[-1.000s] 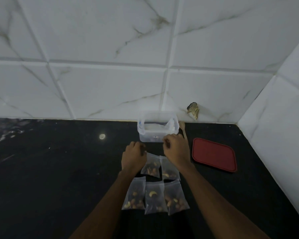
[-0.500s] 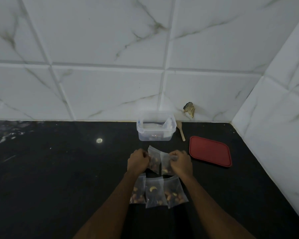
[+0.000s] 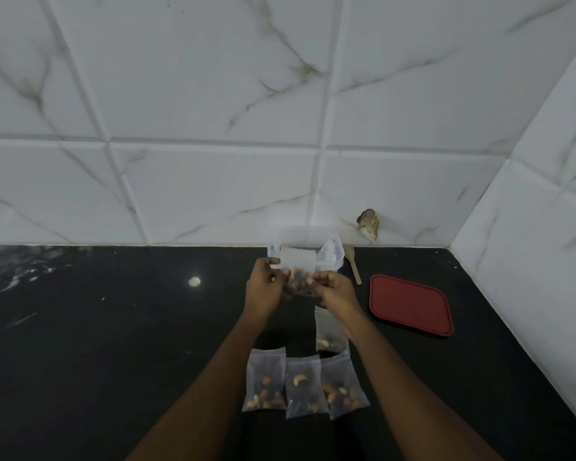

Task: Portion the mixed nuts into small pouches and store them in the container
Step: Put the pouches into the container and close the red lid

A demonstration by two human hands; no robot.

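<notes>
Clear plastic, with nuts (image 3: 295,283) bunched dark at the bottom: that's the pouch (image 3: 298,262), lifted off the black countertop (image 3: 113,344). The left hand (image 3: 265,289) pinches its left side and the right hand (image 3: 336,291) its right, fingers of both curled onto the film. It hangs just in front of the open container (image 3: 339,257), which sits at the countertop's back edge, toward the back right corner. Something pale lies inside the container, but I can't make out what. Now the hazards. The film looks thin and slick, so a loose pinch could let the weighted bottom swing and slide out short of the rim. Whether the top is sealed I cannot tell, and if it isn't, any tilt would scatter nuts across the countertop. The container looks light, and a nudge from knuckles or pouch might skid it into the wall. And watch that right forearm, which passes right over the lone pouch (image 3: 330,331) and could drag it on the way back. The count is five pouches in view: one in the hands, the lone one just behind, and the row of three (image 3: 302,387) nearest the front edge, side by side and touching. Add one container, one red lid (image 3: 411,304) lying flat toward the right edge, and one wooden spoon (image 3: 353,264) between lid and container.
</notes>
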